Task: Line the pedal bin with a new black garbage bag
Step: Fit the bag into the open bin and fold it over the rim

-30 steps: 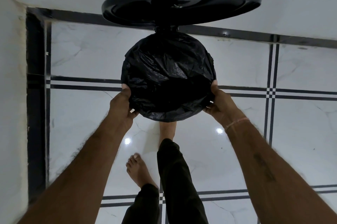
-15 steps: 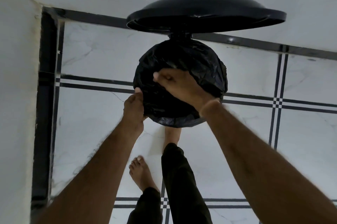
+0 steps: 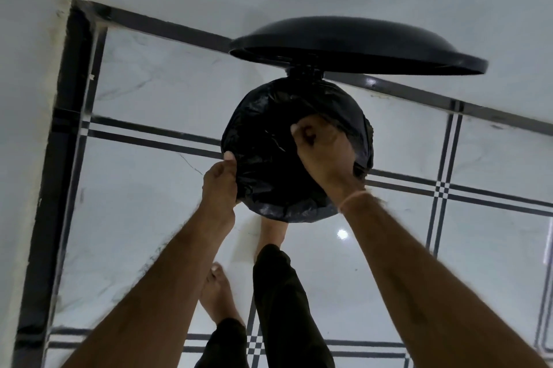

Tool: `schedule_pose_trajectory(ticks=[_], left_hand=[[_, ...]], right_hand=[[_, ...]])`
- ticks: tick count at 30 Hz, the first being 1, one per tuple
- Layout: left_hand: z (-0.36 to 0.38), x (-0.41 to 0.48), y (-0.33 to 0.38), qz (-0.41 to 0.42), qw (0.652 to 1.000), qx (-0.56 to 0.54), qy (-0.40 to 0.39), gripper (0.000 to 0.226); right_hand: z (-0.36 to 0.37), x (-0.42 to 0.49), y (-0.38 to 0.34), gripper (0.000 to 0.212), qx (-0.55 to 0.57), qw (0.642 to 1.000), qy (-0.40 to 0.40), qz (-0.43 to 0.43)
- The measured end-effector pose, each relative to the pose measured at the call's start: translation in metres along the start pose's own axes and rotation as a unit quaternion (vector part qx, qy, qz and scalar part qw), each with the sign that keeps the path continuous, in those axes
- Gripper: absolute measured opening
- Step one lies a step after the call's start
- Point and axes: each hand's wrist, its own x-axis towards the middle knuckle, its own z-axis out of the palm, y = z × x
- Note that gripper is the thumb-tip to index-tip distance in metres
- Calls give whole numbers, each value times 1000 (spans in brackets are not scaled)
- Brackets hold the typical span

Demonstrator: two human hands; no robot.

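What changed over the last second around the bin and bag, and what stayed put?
The right hand left the bin's right rim and moved in over the opening, now pressing into the garbage bag. The left hand stayed gripping the bag at the left rim. The lid stayed raised, with one foot forward at the bin's base.

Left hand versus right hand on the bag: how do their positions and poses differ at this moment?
The left hand sits outside the bin, at the left edge of the garbage bag, fingers gripping the plastic at the rim. The right hand reaches over the opening, fingers curled, pressing the plastic down inside on the right. The right wrist carries a thin band; the left shows none. Both touch the bag under the raised lid.
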Motion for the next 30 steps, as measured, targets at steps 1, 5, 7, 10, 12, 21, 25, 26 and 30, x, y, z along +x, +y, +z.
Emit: schedule_pose_trajectory(ticks=[1,5,7,10,12,21,25,26,30], left_hand=[[1,-1,0,1,1000,1,5,39],[2,-1,-1,-11,1000,2,29,45],[1,0,-1,-10,999,8,29,45],[1,-3,1,-11,1000,4,23,45],[2,-5,2,-10,1000,-5,21,52],[-1,-5,-1,-6,1000,-11,16,50],[3,-7,2,-9,999,-5,33,40],[4,-7,3,-12,999,-4,38,42],[4,-7,8,-45,998,-7,49,57]], right_hand=[[0,2,10,39,-13,999,-22,36],[11,34,26,58,-44,972,-189,129],[16,38,25,57,-36,966,-213,139],[16,11,14,46,-15,993,-75,90],[16,-28,2,38,31,999,27,-17],[52,-50,-17,38,9,962,-266,-53],[31,-68,-7,38,17,995,-72,-66],[22,-77,-1,38,5,999,-2,-52],[-6,-89,36,49,44,980,142,134]])
